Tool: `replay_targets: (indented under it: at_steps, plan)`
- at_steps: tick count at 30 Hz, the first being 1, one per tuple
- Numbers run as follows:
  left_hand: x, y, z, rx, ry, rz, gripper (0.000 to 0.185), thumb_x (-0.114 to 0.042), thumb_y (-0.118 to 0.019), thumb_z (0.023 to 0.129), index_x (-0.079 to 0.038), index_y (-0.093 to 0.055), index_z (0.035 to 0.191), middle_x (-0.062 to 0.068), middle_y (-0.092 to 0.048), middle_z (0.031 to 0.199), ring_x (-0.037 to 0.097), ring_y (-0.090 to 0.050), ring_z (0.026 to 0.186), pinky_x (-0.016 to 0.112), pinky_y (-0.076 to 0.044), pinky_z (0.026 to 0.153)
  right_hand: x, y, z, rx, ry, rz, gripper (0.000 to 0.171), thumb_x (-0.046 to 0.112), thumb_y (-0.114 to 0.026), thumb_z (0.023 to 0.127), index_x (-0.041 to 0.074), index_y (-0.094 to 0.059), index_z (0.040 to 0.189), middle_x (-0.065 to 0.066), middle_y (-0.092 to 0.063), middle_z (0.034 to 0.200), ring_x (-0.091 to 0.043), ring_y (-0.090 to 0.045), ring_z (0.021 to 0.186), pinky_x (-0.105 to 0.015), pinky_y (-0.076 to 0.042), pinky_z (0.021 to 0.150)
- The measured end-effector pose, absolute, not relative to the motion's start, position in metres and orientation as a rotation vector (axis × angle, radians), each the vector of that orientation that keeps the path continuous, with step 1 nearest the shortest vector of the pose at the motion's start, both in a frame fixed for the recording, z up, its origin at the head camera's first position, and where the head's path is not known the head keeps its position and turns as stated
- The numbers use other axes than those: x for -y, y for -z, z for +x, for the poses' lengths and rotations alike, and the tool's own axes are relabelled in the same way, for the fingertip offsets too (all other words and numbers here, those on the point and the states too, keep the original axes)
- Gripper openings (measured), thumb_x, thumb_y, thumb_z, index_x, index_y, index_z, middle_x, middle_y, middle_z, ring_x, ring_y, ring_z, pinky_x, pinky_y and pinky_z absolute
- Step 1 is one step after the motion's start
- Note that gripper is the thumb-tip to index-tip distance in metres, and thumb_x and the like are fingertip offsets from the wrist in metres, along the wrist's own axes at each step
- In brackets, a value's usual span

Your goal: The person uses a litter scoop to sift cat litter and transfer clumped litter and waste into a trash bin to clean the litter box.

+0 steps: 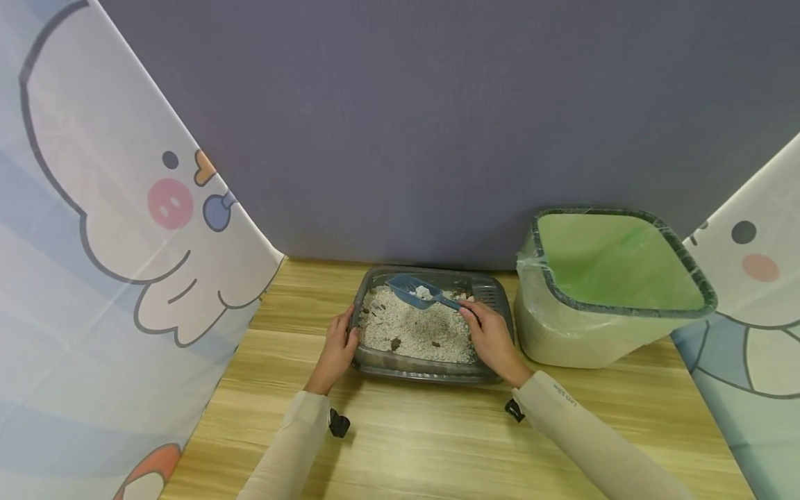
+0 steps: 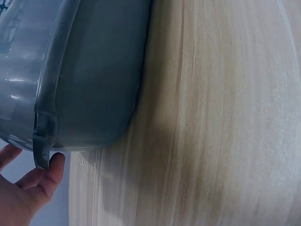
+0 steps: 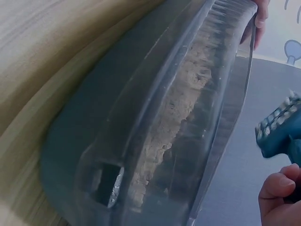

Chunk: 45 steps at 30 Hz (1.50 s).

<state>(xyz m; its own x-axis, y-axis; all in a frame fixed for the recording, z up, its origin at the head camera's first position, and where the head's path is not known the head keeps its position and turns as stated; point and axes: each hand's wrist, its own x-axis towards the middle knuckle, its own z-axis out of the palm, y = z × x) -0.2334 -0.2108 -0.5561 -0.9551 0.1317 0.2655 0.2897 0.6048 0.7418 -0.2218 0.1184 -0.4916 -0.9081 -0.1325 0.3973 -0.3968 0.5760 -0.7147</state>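
Grey tray (image 1: 431, 371) of pale litter (image 1: 415, 332) sits mid-desk (image 1: 437, 444), dark clumps scattered in it. Left hand (image 1: 337, 351) grips the tray's rim at 9 o'clock, thumb over the edge, fingers curled outside; the left wrist view shows fingertips (image 2: 54, 165) at the rim's lip. Right hand (image 1: 494, 340) at the tray's 3 o'clock side pinches the handle of a blue scoop (image 1: 415, 290). Scoop head lies at 12 o'clock in the tray, a little litter and a white lump in it, held just above the litter. The right wrist view shows the scoop's slotted edge (image 3: 277, 127) beside the tray wall, thumb curled on the handle. Green-lined bin (image 1: 615, 285) stands at 3 o'clock of the tray, just beside it, tilted toward the camera. Cartoon-print curtains (image 1: 112, 229) flank both sides; grey wall (image 1: 437, 125) behind.
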Motion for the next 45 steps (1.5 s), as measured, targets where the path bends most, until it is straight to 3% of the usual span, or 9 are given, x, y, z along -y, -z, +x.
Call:
replay_targets:
  at_steps: [6, 18, 28, 35, 45]
  plan:
    - [0.211, 0.556, -0.234, 2.641, 1.273, -0.353, 0.052, -0.018, -0.042, 0.100, -0.010, -0.030, 0.149, 0.021, -0.039, 0.132, 0.039, -0.034, 0.121, 0.058, -0.033, 0.093, -0.118, 0.490, -0.221, 2.521, -1.252, 0.433, 0.036, 0.026, -0.047, 0.100, 0.004, -0.059, 0.126, -0.005, -0.051, 0.078, -0.012, -0.040, 0.052, -0.030, -0.038, 0.053]
    - [0.210, 0.555, -0.234, 2.617, 1.283, -0.358, 0.052, -0.015, -0.044, 0.099, -0.008, -0.031, 0.148, 0.021, -0.040, 0.131, 0.039, -0.035, 0.119, 0.057, -0.033, 0.092, -0.112, 0.471, -0.213, 2.350, -1.257, 0.488, 0.030, 0.015, -0.056, 0.095, 0.008, -0.061, 0.124, 0.003, -0.047, 0.084, -0.008, -0.042, 0.055, -0.025, -0.039, 0.049]
    - [0.211, 0.557, -0.233, 2.622, 1.282, -0.371, 0.051, -0.015, -0.043, 0.100, -0.008, -0.030, 0.149, 0.021, -0.039, 0.132, 0.040, -0.034, 0.121, 0.059, -0.032, 0.094, -0.115, 0.415, -0.195, 2.225, -1.173, 0.537, 0.029, 0.010, -0.059, 0.094, 0.004, -0.062, 0.122, 0.000, -0.049, 0.082, -0.009, -0.035, 0.056, -0.024, -0.032, 0.051]
    - [0.212, 0.558, -0.233, 2.599, 1.290, -0.381, 0.052, -0.016, -0.044, 0.099, -0.008, -0.030, 0.149, 0.022, -0.040, 0.131, 0.041, -0.034, 0.121, 0.059, -0.033, 0.092, -0.135, 0.376, -0.186, 2.114, -1.114, 0.526, 0.031, -0.001, -0.061, 0.090, 0.003, -0.064, 0.120, -0.006, -0.056, 0.086, -0.010, -0.041, 0.062, -0.019, -0.034, 0.055]
    - [0.214, 0.559, -0.234, 2.593, 1.303, -0.379, 0.052, -0.015, -0.044, 0.099, -0.008, -0.030, 0.149, 0.022, -0.040, 0.132, 0.040, -0.034, 0.121, 0.059, -0.032, 0.093, -0.179, 0.346, -0.178, 2.113, -1.036, 0.311, 0.029, 0.006, -0.060, 0.093, 0.006, -0.065, 0.121, -0.003, -0.053, 0.082, -0.009, -0.041, 0.058, -0.017, -0.033, 0.053]
